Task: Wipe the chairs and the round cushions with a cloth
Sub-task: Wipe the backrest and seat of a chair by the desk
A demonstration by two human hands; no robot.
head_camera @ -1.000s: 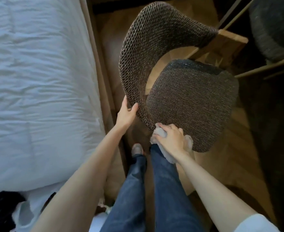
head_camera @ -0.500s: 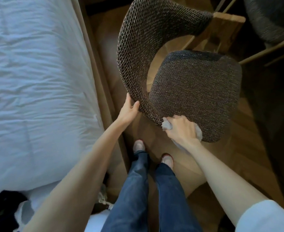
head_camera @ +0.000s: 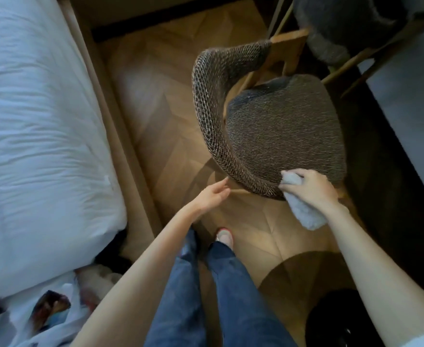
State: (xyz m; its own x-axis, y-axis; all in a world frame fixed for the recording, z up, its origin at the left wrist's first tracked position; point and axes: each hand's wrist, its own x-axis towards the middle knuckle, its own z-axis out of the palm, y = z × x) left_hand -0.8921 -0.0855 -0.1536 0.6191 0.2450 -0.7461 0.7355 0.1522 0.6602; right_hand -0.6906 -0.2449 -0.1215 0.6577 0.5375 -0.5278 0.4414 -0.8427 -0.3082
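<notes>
The right hand (head_camera: 311,189) grips a cloth (head_camera: 303,209) pressed against the near edge of the chair (head_camera: 281,136), where backrest meets seat. The left hand (head_camera: 212,197) hangs open just beside the chair's backrest, not touching it

One woven chair (head_camera: 276,136), one white cloth (head_camera: 303,209), one bed (head_camera: 35,136), and two hands: left hand (head_camera: 212,196), right hand (head_camera: 311,186).

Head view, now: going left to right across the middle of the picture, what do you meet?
White bedding → wooden bed frame edge → bare parquet floor → left hand, open and off the chair → woven chair backrest → right hand pressing the cloth at the chair seat.
</notes>
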